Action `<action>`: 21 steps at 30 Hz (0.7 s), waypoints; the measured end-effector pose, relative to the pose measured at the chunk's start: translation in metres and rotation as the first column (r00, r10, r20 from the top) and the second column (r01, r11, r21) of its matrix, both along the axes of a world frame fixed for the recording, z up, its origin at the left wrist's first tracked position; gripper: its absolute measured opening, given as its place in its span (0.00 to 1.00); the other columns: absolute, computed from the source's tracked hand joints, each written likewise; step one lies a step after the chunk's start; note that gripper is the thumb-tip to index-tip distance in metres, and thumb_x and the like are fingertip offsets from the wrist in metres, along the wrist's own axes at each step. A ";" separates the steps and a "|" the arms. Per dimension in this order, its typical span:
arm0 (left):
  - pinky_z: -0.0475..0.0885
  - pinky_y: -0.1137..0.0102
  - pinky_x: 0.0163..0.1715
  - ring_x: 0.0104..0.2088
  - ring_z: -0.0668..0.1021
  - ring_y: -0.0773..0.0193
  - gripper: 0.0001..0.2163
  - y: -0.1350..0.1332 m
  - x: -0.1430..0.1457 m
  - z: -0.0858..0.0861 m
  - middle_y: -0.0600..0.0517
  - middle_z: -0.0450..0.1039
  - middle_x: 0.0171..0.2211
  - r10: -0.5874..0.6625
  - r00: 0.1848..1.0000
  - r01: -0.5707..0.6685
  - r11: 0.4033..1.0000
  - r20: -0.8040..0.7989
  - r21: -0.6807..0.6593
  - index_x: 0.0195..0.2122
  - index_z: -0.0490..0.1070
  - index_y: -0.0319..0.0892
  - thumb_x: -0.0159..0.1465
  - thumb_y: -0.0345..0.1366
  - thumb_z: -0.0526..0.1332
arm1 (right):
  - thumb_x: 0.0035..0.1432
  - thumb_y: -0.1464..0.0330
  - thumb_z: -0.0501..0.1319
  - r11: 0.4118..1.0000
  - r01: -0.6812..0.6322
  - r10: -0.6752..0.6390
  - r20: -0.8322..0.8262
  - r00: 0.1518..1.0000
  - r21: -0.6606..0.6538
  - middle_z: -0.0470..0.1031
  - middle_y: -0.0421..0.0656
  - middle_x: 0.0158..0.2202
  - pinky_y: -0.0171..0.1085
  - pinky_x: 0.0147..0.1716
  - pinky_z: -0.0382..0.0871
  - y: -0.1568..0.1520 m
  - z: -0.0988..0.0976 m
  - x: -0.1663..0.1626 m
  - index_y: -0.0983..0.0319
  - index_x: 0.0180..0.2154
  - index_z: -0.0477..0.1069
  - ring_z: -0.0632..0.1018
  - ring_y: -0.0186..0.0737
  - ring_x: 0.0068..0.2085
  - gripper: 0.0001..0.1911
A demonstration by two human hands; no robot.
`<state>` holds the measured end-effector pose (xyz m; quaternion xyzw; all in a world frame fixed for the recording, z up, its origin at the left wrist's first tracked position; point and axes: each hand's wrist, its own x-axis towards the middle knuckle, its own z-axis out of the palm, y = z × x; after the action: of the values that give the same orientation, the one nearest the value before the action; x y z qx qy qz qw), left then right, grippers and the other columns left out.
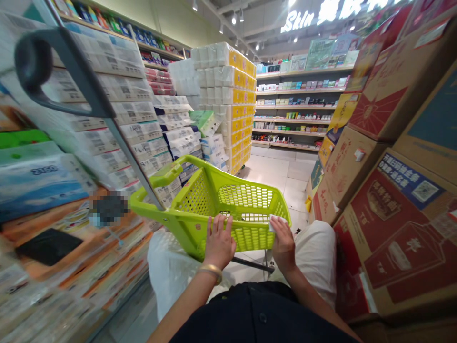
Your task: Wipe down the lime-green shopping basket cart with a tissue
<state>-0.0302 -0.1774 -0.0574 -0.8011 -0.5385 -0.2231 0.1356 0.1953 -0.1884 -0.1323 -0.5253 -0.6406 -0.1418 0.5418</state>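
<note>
**Fingers on the rim of a green basket**

Fingers [218, 224] of the left hand [218, 243] lie spread and slightly apart over the near rim of a lime-green shopping basket [228, 200], their tips curled over the edge and the palm flat against the perforated outer wall. A gold bangle [211, 270] circles that wrist.

At the far left, stacked packs of tissue [117, 114] fill the shelving from floor level upward, with blue and green packs nearer the camera. A grey pull handle [64, 71] rises steeply from the basket's left side, ending in a rounded loop near the upper left corner. A flat black object [48, 245] lies on the packs low on the left; what it is cannot be told.

The basket sits on the aisle floor just ahead of the person's knees, tilted toward them, with a short green handle [166, 176] jutting from its left corner. Behind it stands a tall pallet of white and yellow paper rolls [228, 100].

The right hand [283, 240] rests on the basket's right near corner, fingers together and pressed down on a small white cloth or paper [276, 220] against the rim.

Further right, brown and red cardboard cartons [392, 200] are stacked high beside the person, very near the right knee. Shelves of small bottles [296, 114] line the back wall.
</note>
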 end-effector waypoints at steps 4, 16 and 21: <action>0.49 0.49 0.68 0.63 0.63 0.49 0.29 0.001 -0.002 -0.001 0.42 0.67 0.56 -0.001 1.000 0.001 1.000 -0.012 0.001 0.61 0.62 0.42 0.56 0.32 0.60 | 0.63 0.80 0.46 0.985 -0.169 0.170 0.079 0.982 -0.021 0.75 0.45 0.56 0.52 0.63 0.64 0.000 0.001 -0.016 0.56 0.59 0.68 0.72 0.41 0.61 0.29; 0.49 0.49 0.68 0.63 0.62 0.48 0.29 -0.001 0.000 0.000 0.41 0.66 0.56 0.001 1.000 -0.001 1.000 -0.007 0.001 0.61 0.62 0.41 0.56 0.32 0.59 | 0.63 0.81 0.46 0.992 -0.123 0.124 0.068 0.990 -0.014 0.74 0.46 0.57 0.53 0.63 0.63 0.001 -0.003 -0.010 0.57 0.59 0.68 0.69 0.42 0.63 0.28; 0.49 0.49 0.68 0.63 0.62 0.49 0.29 -0.001 -0.001 0.000 0.41 0.66 0.56 -0.002 1.000 0.001 1.000 -0.017 -0.005 0.61 0.61 0.40 0.56 0.31 0.58 | 0.63 0.80 0.46 0.998 -0.067 0.067 0.040 0.997 -0.011 0.75 0.47 0.56 0.53 0.62 0.64 0.002 -0.005 0.011 0.57 0.59 0.68 0.70 0.42 0.62 0.28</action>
<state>-0.0316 -0.1785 -0.0572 -0.8038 -0.5373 -0.2150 0.1381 0.2066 -0.1860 -0.1378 -0.5032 -0.6692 -0.1309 0.5308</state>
